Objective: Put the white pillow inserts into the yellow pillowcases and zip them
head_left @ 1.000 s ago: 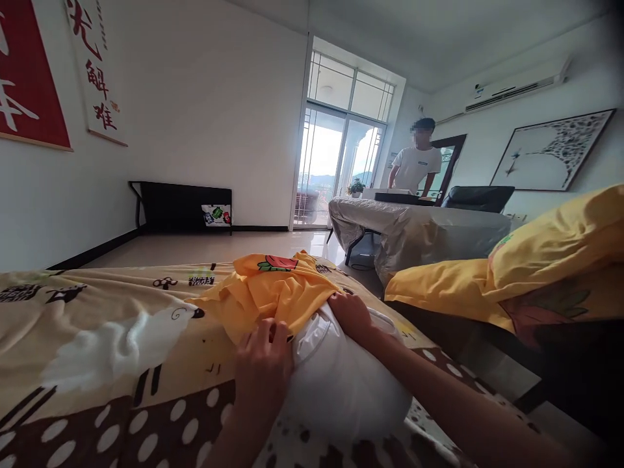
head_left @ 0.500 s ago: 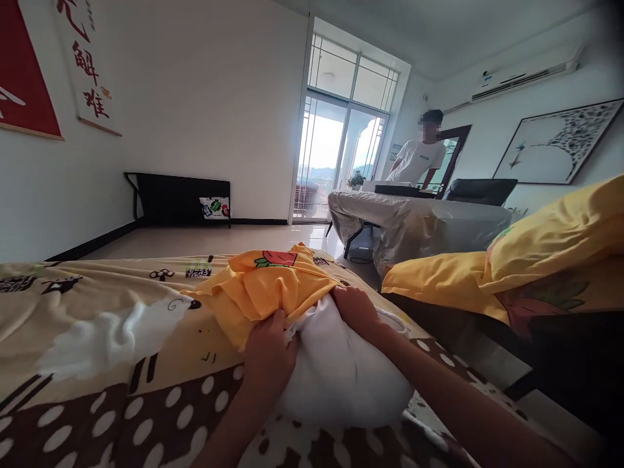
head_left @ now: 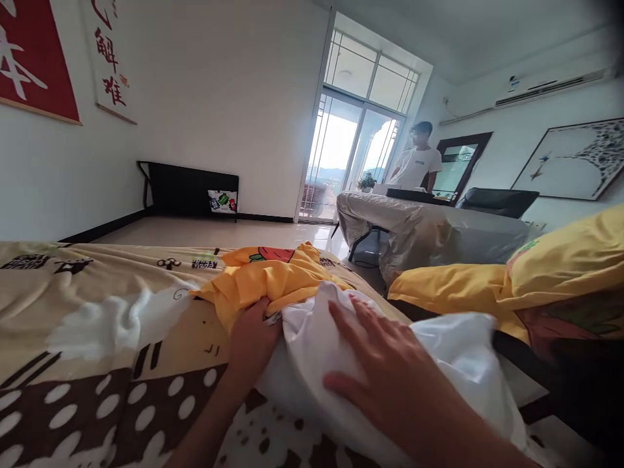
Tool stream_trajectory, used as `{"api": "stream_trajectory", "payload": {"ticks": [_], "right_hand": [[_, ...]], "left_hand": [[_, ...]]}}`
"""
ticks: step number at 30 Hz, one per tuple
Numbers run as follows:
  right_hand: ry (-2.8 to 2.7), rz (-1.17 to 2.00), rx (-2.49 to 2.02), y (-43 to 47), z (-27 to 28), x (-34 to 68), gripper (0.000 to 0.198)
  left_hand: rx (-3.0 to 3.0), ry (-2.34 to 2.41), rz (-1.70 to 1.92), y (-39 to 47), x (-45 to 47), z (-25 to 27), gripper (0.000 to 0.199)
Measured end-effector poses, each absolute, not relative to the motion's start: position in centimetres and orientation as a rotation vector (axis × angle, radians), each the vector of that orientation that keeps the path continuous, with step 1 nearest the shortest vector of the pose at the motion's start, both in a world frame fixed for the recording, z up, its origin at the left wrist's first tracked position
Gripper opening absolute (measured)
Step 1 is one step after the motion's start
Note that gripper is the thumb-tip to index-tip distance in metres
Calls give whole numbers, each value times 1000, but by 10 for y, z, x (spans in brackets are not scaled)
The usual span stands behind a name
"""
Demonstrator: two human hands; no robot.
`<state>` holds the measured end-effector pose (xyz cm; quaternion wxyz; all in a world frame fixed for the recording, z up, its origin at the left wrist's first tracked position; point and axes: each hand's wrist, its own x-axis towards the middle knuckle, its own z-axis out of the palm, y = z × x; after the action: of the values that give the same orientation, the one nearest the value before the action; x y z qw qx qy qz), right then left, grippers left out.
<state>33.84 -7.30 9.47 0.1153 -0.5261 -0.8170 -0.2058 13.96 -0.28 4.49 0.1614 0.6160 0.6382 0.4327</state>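
A white pillow lies in front of me on the patterned blanket, its far end at the mouth of a yellow pillowcase. The pillowcase is bunched up and has a red carrot-like print. My left hand is closed around its near edge, fingers partly hidden by the cloth. Spread over the top of the pillow, my right hand presses with its fingers apart. How far the pillow reaches into the case is hidden.
Yellow pillows rest on a dark surface at the right. Beyond stands a table under plastic sheeting, with a person behind it. A black folded item leans against the far wall.
My right hand has let go of the pillowcase edge and moved back onto the pillow, its fingers now spread. The pillow has spread to the right. My left hand keeps its grip.
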Motion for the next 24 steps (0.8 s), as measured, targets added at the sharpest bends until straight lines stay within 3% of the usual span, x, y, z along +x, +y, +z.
{"api": "stream_trajectory", "payload": {"ticks": [3,8,14,24], "right_hand": [[-2600,-489,-1483,-68,74,308,88],[-2620,-386,-1440,-31,76,295,66],[-2844,-236,-1056,-26,73,301,54],[-2594,-648,-1571,12,75,302,27]], "left_hand": [[1725,1763,1233,0,136,41,15],[1579,1428,1382,9,122,38,12],[1640,1736,1557,0,133,43,15],[2460,1940,1304,-30,172,36,16]]}}
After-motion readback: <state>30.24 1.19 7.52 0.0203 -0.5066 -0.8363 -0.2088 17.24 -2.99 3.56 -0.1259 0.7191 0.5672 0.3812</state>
